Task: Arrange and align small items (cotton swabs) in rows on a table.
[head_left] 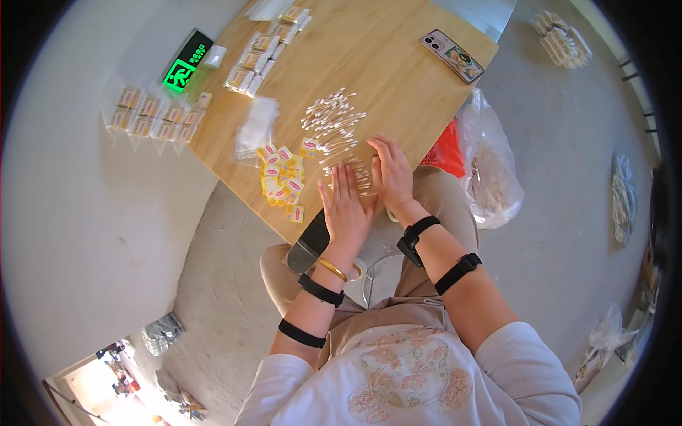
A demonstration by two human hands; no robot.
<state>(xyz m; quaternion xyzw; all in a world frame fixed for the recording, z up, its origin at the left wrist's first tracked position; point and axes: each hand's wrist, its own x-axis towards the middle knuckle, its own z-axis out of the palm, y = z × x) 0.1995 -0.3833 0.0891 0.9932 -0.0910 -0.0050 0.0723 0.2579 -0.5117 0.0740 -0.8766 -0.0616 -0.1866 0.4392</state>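
A loose pile of cotton swabs (332, 117) with white tips and thin wooden sticks lies on the wooden table, spreading toward its near edge. My left hand (347, 206) rests flat on the nearest swabs, fingers stretched out and pointing away from me. Just right of these swabs, my right hand (393, 172) touches the tabletop with its fingers extended and slightly bent. Neither hand grips anything. Left of the pile is a heap of small yellow-and-white printed cards (282, 174), with a single card (308, 147) nearer the swabs.
Clear plastic bags (257, 126) lie beyond the cards. Packed bundles of swabs (256, 60) line the table's left side, with more packs (158, 117) farther left. A phone (452, 55) lies far right. A bulky clear bag (490, 167) and red bag (447, 150) stand beside my right knee.
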